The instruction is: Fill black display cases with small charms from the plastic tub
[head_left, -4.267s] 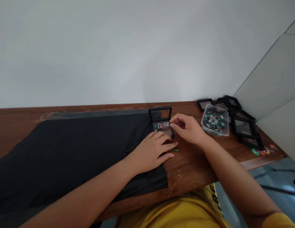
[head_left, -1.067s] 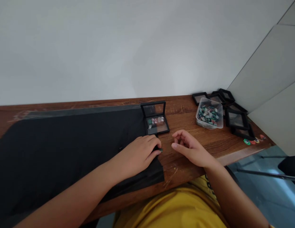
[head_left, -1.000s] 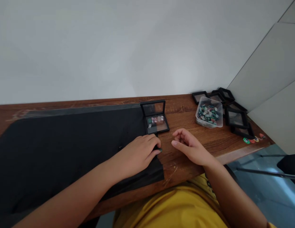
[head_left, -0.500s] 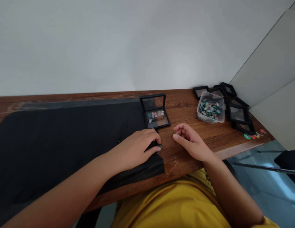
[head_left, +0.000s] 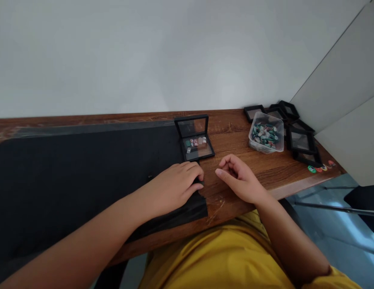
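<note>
Head view: the left hand (head_left: 174,186) has thumb and forefinger nearly meeting at a small green piece (head_left: 201,183); whether it is pinched, I cannot tell. Just beyond, a hinged black display frame (head_left: 205,153) stands open, small stones (head_left: 195,142) inside. The right hand (head_left: 243,179) curls loosely, thumb apart, gripping nothing visible.

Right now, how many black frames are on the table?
7 visible: the open frame beyond the left hand; behind and right of the plastic tub, the back-left frame, back-middle frame, back-right frame, middle-right frame, upper front frame and lower front frame. Overlap may hide others.
</note>
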The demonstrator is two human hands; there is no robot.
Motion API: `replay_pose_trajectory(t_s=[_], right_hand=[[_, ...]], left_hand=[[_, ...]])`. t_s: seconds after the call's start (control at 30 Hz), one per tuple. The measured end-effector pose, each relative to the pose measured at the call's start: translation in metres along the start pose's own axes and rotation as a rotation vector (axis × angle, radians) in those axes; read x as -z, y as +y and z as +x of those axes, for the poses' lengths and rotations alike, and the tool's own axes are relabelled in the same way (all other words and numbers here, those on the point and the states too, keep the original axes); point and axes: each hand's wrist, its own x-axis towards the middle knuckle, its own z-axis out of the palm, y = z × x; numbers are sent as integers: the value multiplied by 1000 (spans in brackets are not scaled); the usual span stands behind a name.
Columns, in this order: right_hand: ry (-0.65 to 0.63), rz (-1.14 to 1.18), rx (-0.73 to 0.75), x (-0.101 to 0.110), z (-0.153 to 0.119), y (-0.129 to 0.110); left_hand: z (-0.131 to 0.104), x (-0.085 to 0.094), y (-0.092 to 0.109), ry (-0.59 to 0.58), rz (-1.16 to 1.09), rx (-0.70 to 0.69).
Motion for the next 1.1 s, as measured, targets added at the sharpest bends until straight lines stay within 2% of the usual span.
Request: replay_pose_trajectory(t_s=[0.13,0.47,0.57,0.67,0.93,1.1], right_hand=[[4,-72,4,-1,-2,-2],[52,-304,14,-4,-2,-8],[97,-435,85,-7,-2,-6],[70,-522,177,-9,-3,-5],[-32,-443,150,-9,-1,-11],[-43,-364,111,-9,-1,-11]], left_hand=[[1,2,-4,-21,-61,-13],[5,4,-7,49,-23,51],[6,4,-8,70,-13,62],[7,5,-8,71,16,90],[10,7,-6,118,62,126],[10,5,-10,122,87,102]])
